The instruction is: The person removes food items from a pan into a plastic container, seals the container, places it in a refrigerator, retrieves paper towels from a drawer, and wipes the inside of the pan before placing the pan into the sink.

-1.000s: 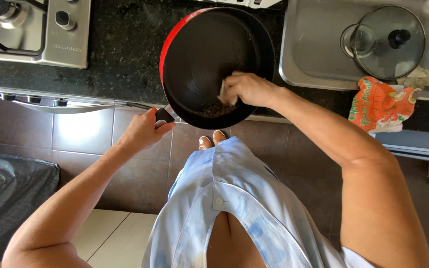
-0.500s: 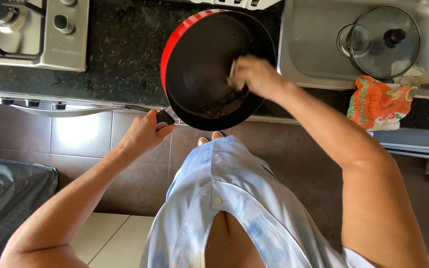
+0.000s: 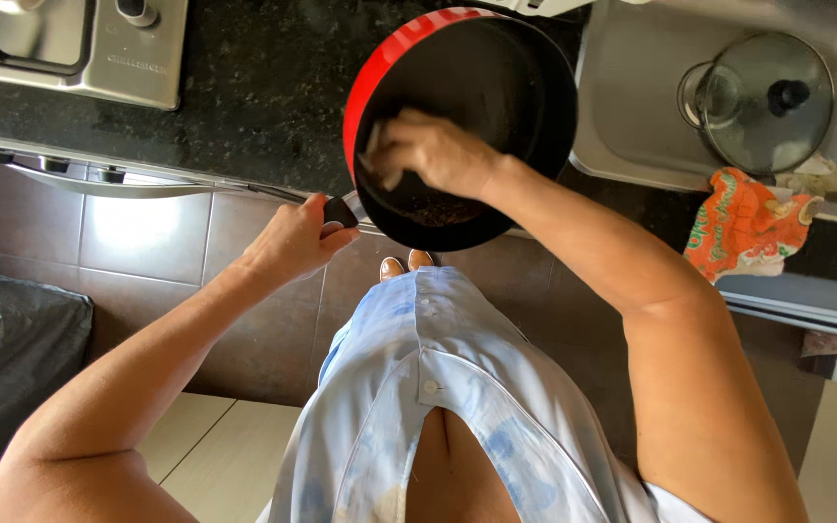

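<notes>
While the left hand [image 3: 293, 242] is clamped w/ fingers wrapped round the dark handle [image 3: 341, 210], the red frying pan [image 3: 462, 121] sits tilted over the edge of the black speckled counter [image 3: 254, 87], its black inside facing the camera. Right hand [image 3: 433, 150] is inside the pan, fingers pinched together on a small pale pad or cloth [image 3: 380, 160], pressed vs. the left wall of the pan near the red rim. In the pan: a patch of brownish crumbs/residue [image 3: 438, 211] at the low side, just below the right hand; rest of the interior looks dark & bare.

To the right, a steel sink [image 3: 632, 116] holds a glass lid [image 3: 767, 97] w/ black knob, lying flat; what's beneath it, can't tell. An orange printed cloth [image 3: 743, 223] hangs over the sink's front edge. Top left, a steel gas hob [image 3: 79, 48] w/ knobs, well apart from the pan.
</notes>
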